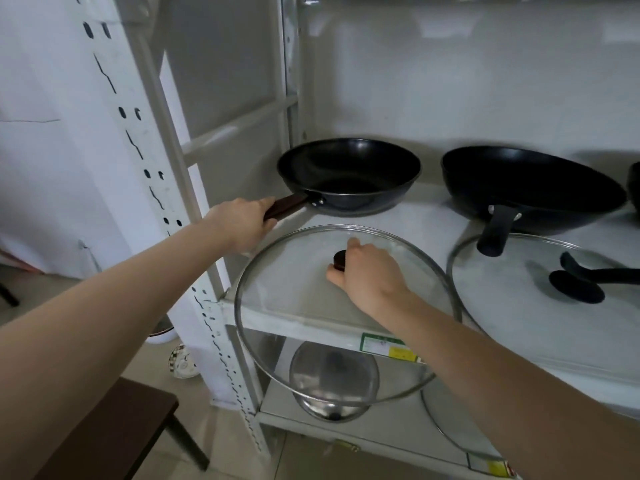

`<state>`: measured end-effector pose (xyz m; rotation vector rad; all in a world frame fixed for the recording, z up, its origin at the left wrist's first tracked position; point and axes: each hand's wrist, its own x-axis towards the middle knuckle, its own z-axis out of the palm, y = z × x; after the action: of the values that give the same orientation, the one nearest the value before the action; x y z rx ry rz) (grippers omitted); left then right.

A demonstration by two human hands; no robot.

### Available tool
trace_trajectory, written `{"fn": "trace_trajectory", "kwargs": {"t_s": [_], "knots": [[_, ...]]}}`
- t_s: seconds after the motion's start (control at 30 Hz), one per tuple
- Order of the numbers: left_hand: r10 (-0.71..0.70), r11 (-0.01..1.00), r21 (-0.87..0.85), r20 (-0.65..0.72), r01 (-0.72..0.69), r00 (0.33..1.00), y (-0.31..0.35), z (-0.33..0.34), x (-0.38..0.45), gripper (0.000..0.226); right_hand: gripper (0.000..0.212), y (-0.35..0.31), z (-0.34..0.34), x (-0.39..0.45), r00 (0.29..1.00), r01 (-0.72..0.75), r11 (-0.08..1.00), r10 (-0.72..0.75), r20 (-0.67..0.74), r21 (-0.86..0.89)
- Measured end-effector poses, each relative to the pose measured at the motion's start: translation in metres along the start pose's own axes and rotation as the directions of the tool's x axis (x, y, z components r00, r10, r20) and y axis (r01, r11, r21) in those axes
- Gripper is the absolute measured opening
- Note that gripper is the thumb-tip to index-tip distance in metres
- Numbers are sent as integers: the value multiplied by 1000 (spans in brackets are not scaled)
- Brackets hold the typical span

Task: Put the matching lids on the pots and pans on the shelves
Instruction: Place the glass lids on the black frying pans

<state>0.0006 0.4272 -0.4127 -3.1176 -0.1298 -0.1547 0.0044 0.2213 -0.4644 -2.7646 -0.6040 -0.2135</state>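
Note:
A black frying pan [349, 174] with a dark brown handle stands at the left of the white shelf [429, 223]. My left hand [242, 223] is closed around that handle. In front of the pan, a round glass lid [294, 306] with a metal rim juts out past the shelf's front edge. My right hand [367, 271] grips its dark knob. To the right sits a black wok [533, 192] with a black handle, and a second glass lid [519, 306] with a black handle lies flat in front of it.
On the lower shelf, a steel lid or bowl [332, 379] shows through the held glass lid, with another glass lid [453, 427] beside it. A white perforated upright [173, 209] frames the shelf's left side. A dark wooden stool [114, 434] stands at the lower left.

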Motion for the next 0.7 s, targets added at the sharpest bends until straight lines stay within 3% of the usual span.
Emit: {"fn": "trace_trajectory", "kwargs": {"t_s": [0.3,0.43,0.6,0.7], "knots": [[-10,992,-123,160,29,987,1,-9,1,46,39,1,-13,-43,995,29,996,-37,-96,-84],[-31,980,-179,284,85,958,1,-22,6,45,38,6,-26,-54,984,-1,999,10,-178,47],[5,964,-251,333,83,943,-7,-31,12,35,36,12,-42,-63,966,-36,980,83,-244,194],[-28,966,-235,308,104,951,-13,-26,15,9,36,15,-51,-63,942,-65,955,155,-299,289]]}}
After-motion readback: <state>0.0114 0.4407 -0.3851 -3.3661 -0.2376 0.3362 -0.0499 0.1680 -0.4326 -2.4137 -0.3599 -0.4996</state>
